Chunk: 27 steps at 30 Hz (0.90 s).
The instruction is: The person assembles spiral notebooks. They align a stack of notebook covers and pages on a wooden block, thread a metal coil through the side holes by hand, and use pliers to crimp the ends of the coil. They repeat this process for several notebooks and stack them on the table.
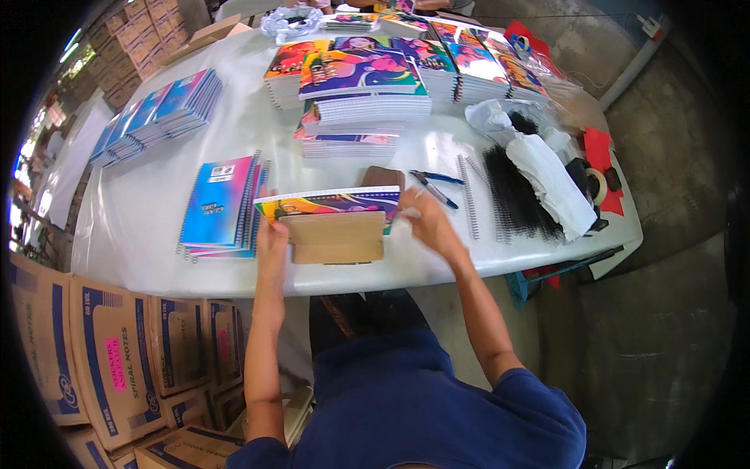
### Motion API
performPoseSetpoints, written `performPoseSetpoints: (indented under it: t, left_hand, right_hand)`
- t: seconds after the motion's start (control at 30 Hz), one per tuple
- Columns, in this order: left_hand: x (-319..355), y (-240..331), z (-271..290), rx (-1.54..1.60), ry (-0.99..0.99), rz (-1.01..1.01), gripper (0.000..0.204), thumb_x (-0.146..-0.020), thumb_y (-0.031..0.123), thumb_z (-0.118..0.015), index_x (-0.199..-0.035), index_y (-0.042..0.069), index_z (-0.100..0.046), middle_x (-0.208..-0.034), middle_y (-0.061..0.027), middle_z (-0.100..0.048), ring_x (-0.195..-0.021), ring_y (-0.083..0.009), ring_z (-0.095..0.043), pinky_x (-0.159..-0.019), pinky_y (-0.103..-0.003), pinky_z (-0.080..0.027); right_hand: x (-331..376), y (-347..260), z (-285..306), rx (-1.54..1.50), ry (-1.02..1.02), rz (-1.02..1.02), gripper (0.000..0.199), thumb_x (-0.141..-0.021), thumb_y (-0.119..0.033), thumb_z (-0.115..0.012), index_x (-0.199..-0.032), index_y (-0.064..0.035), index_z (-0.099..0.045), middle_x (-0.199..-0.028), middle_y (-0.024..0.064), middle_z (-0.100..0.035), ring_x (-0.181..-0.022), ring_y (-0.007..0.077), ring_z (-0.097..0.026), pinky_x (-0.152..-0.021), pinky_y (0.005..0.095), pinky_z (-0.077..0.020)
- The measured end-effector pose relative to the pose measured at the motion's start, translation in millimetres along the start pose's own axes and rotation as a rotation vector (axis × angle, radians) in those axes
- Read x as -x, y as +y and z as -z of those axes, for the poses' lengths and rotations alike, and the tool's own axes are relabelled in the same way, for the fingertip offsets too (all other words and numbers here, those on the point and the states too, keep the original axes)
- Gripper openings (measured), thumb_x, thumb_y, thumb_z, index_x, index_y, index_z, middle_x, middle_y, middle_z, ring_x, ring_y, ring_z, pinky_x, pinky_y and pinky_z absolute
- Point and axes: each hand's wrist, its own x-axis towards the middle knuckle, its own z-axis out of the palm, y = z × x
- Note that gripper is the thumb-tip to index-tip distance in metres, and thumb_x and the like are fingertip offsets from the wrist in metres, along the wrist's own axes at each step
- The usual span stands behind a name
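Observation:
Upright in front of me is a notebook (328, 205) with a purple, yellow and orange cover; a row of punched holes runs along its top edge. My left hand (273, 238) grips its left end, thumb on the near side. At the right end is my right hand (426, 219), slightly blurred, its fingers curled in a pinch; what they hold is hidden. A brown cardboard piece (337, 238) stands against the notebook's near face. Just behind lies a dark brown flat object (383, 178). Blue pens (433, 184) lie beyond my right hand.
Blue-pink spiral notebooks (215, 205) lie left of my left hand, with more stacks (160, 113) farther back. Colourful notebook stacks (363, 86) fill the far middle. Black spiral coils (519, 195), white wrapping (551, 184) and tape (598, 187) sit at right. Cartons (117, 352) stand lower left.

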Motion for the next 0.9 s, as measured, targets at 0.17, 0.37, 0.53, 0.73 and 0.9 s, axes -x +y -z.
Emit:
performPoseSetpoints:
  t: [0.17, 0.37, 0.53, 0.73, 0.9]
  left_hand:
    - [-14, 39, 19, -0.192, 0.203, -0.178, 0.088, -0.09, 0.05, -0.058, -0.152, 0.006, -0.012, -0.156, -0.0173, -0.014, -0.144, -0.0275, -0.016, -0.115, -0.039, -0.015]
    - [-24, 88, -37, -0.747, 0.088, -0.499, 0.075, -0.088, 0.037, -0.064, -0.148, 0.006, -0.03, -0.154, -0.0154, -0.026, -0.144, -0.03, -0.017, -0.115, -0.044, -0.016]
    - [-34, 105, -107, -1.323, -0.277, -0.532, 0.07, -0.083, 0.046, -0.063, -0.144, 0.02, -0.04, -0.148, -0.0064, -0.039, -0.141, -0.038, -0.024, -0.111, -0.054, -0.022]
    - [-45, 89, -124, -1.304, -0.524, -0.307, 0.052, -0.088, 0.04, -0.058, -0.138, 0.03, -0.047, -0.137, 0.001, -0.053, -0.128, -0.0378, -0.044, -0.106, -0.056, -0.031]
    - [-41, 88, -123, -1.246, -0.488, -0.311, 0.047, -0.089, 0.037, -0.057, -0.134, 0.03, -0.051, -0.133, 0.0015, -0.056, -0.124, -0.0351, -0.05, -0.105, -0.052, -0.035]
  right_hand:
    - [-30, 77, 61, 0.744, 0.221, -0.551, 0.013, -0.081, -0.01, -0.065, -0.085, 0.0016, -0.064, -0.091, 0.0211, -0.063, -0.086, 0.0351, -0.061, -0.073, 0.0422, -0.0489]
    - [-11, 125, 68, 0.744, 0.075, -0.669, 0.022, -0.085, -0.016, -0.064, -0.094, 0.0033, -0.064, -0.088, 0.0198, -0.063, -0.086, 0.0304, -0.063, -0.076, 0.0406, -0.0501]
    - [-37, 5, 80, -0.061, 0.018, -0.332, 0.016, -0.085, -0.005, -0.064, -0.1, -0.005, -0.071, -0.085, 0.009, -0.065, -0.072, 0.0179, -0.058, -0.066, 0.0334, -0.0465]
    - [-38, -52, 74, -0.261, -0.018, -0.366, 0.015, -0.084, -0.008, -0.068, -0.099, -0.0057, -0.072, -0.083, 0.0037, -0.063, -0.072, 0.0123, -0.054, -0.065, 0.0281, -0.045]
    - [-37, -51, 72, -0.467, -0.098, -0.364, 0.014, -0.087, -0.009, -0.066, -0.099, -0.0047, -0.071, -0.084, 0.0028, -0.063, -0.076, 0.0119, -0.054, -0.067, 0.0284, -0.0445]
